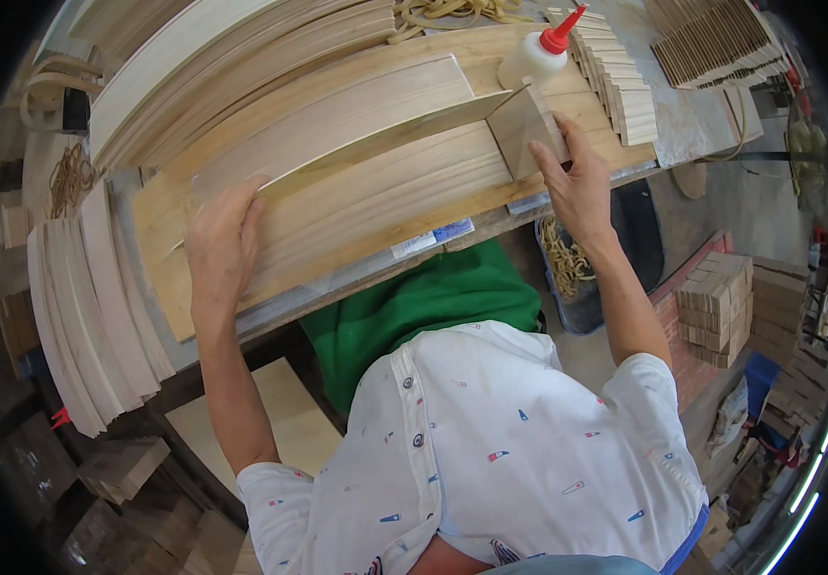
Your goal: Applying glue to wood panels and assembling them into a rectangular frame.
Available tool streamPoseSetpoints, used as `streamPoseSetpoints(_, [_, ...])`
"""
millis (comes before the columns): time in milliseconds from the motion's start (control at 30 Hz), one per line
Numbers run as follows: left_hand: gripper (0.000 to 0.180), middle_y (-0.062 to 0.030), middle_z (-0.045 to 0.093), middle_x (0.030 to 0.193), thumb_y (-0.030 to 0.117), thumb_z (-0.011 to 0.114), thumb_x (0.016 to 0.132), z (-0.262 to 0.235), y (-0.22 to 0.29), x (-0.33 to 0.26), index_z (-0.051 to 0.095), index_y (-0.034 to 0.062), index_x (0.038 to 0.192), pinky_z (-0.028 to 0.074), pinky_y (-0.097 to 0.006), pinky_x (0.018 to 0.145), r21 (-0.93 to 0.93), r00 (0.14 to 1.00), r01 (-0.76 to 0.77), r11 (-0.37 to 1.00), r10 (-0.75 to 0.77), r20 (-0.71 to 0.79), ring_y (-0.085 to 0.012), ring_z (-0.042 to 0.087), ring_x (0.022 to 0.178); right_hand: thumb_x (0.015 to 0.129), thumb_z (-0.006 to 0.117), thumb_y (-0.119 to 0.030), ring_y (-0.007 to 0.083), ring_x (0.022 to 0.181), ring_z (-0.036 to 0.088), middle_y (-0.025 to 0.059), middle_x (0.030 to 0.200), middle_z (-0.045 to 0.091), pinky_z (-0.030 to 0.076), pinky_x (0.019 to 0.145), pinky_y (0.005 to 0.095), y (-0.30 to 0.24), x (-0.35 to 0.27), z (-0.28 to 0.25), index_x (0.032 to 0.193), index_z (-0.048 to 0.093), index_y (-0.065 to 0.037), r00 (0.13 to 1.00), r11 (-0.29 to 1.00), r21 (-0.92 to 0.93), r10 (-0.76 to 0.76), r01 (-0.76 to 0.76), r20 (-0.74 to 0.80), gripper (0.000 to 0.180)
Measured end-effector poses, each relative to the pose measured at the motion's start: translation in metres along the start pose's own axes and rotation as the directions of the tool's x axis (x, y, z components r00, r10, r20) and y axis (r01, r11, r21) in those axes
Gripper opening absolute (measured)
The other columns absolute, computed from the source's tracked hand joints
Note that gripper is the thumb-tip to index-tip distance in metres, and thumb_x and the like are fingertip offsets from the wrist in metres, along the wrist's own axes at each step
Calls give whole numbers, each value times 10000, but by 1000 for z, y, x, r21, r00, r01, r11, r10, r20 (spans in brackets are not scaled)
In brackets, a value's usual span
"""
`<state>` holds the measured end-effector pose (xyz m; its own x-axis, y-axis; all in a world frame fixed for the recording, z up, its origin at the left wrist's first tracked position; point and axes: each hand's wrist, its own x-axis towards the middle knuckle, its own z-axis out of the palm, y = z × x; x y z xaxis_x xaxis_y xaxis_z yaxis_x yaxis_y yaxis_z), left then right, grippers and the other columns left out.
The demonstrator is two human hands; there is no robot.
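Observation:
A long thin wooden board [385, 132] stands on edge across a wooden work board [170, 297]. At its right end a short wooden panel [521, 129] stands upright and meets it at a corner. My left hand [222, 240] is closed on the long board's left end, thumb on the near side. My right hand [578, 177] grips the short panel from the right, thumb on its near edge and fingers behind. Flat beyond the long board lies a pale wooden panel [337, 120]. A white glue bottle [533, 65] with a red nozzle stands just behind the corner.
Long wooden strips [270, 67] are stacked at the back; more boards [98, 307] stand at the left. Small slats [615, 77] line the right, near stacked pieces [720, 43]. Rubber bands [564, 259] fill a dark tray below the bench. Wooden blocks [715, 307] sit farther right.

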<state>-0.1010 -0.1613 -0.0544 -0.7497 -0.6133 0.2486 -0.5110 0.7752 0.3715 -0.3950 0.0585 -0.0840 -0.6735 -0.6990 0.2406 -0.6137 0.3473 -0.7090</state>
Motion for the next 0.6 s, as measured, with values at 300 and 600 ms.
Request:
streamPoseSetpoints(300, [225, -170, 642, 948, 54, 601, 835, -1, -1, 3, 639, 62, 1056, 465, -372, 741, 18, 1000, -19, 1000, 19, 0, -333, 605, 843, 837, 643, -157, 324, 727, 579, 204, 839, 612, 464, 659, 390, -13, -3, 8, 1197, 530, -17, 988, 983, -104, -150, 152, 23, 403])
streamPoseSetpoints(600, [304, -168, 627, 1063, 50, 598, 826, -8, 10, 3, 607, 55, 1130, 458, -374, 828, 19, 997, 36, 999, -38, 64, -320, 597, 965, 864, 632, -270, 268, 838, 609, 191, 1003, 636, 476, 743, 335, 10, 11, -37, 1261, 499, -25, 988, 984, 111, 128, -138, 88, 485])
